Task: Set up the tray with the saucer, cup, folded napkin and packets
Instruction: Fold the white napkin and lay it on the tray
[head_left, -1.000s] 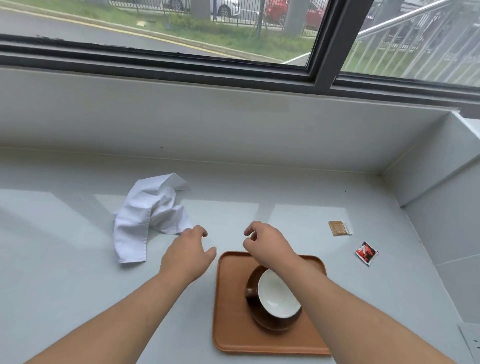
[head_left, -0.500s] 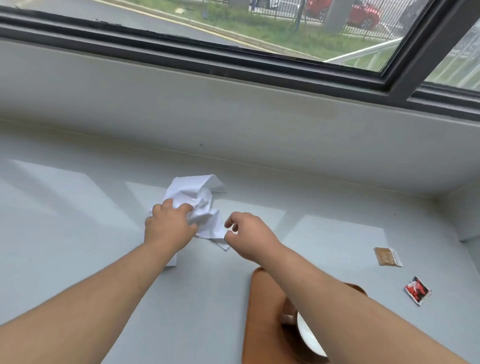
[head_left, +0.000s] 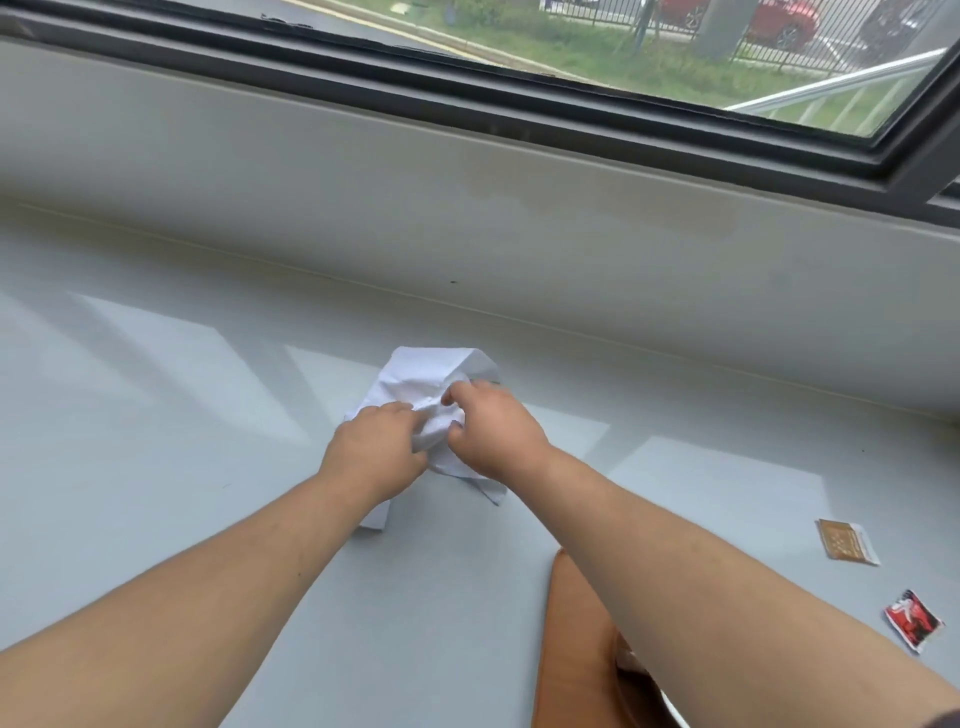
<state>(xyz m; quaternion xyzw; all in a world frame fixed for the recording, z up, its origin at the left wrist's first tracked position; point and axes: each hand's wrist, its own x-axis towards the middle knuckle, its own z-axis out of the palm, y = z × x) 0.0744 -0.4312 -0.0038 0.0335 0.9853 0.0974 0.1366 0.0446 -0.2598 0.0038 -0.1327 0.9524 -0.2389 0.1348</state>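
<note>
A crumpled white napkin (head_left: 434, 376) lies on the pale counter in the middle of the view. My left hand (head_left: 371, 454) grips its near left part, and my right hand (head_left: 493, 431) pinches a fold right beside it. At the bottom right my right forearm covers most of the brown tray (head_left: 576, 623). Only a sliver of the cup (head_left: 626, 660) on it shows. A brown packet (head_left: 847, 540) and a red packet (head_left: 911, 618) lie on the counter at the right, apart from the tray.
The pale grey counter (head_left: 156, 467) runs left and right, backed by a low white wall (head_left: 467, 218) under a dark-framed window (head_left: 571, 88).
Both hands left the tray and reached forward-left to the napkin. The left hand took hold first, then the right hand closed on it. The view swung left, pushing tray and packets to the lower right.
</note>
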